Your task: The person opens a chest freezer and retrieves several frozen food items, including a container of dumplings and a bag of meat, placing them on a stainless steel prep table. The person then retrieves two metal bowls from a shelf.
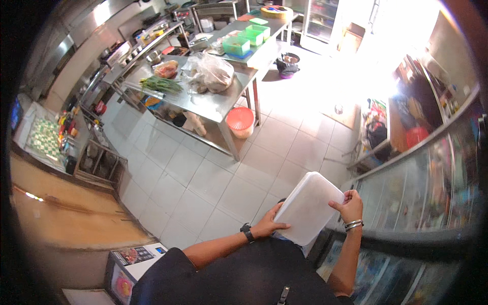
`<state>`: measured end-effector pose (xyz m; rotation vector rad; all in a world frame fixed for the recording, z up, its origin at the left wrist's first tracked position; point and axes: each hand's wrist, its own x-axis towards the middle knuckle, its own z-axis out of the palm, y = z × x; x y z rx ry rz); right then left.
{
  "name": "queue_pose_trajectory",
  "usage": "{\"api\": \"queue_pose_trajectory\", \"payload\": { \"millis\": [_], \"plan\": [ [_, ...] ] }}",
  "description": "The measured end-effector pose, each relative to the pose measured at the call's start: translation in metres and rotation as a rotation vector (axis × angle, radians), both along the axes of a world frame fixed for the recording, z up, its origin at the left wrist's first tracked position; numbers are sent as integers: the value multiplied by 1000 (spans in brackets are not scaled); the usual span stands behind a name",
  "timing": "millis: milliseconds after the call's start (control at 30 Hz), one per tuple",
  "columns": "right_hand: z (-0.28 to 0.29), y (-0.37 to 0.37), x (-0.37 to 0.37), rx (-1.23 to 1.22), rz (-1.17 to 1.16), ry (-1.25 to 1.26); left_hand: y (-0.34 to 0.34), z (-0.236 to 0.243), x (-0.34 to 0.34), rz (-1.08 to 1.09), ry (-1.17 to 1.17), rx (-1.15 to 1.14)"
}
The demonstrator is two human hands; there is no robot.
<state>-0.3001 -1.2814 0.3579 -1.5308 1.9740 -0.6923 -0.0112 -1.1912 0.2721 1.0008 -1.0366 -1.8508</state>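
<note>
A flat rectangular white plastic container with a pale lid (311, 207) is held tilted in front of my body. Gripping its left edge is my left hand (268, 221), thumb on top and the other fingers mostly hidden underneath. My right hand (349, 205) pinches the right edge near the upper corner, its thumb pressed against the rim. What the container holds, if anything, cannot be seen. A black watch (247, 233) is on my left wrist and a metal bracelet (354, 224) on my right.
Ahead stands a steel table (203, 104) with a plastic bag (211, 73) and green vegetables (161, 84). A red-lidded bucket (240, 120) is beside its leg. Green containers (237, 46) sit farther back. Glass-doored fridges (406, 188) line my right; a wooden panel (66, 203) is left.
</note>
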Motion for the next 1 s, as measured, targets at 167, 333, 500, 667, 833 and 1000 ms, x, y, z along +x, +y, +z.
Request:
{"api": "queue_pose_trajectory", "payload": {
  "millis": [167,333,500,667,833,1000],
  "plan": [
    [11,-154,0,-18,132,29,-123,21,0,113,-41,31],
    [38,-286,37,-28,278,42,-217,19,2,298,39,63],
    [38,-425,76,-12,409,-14,-329,8,10,410,283,140],
    [35,-560,107,-50,449,-69,-466,-8,23,454,323,116],
    [-2,-655,119,-54,307,-222,-622,6,49,500,302,131],
    [-16,-745,127,-8,212,-221,-756,23,64,486,264,143]
  ]
}}
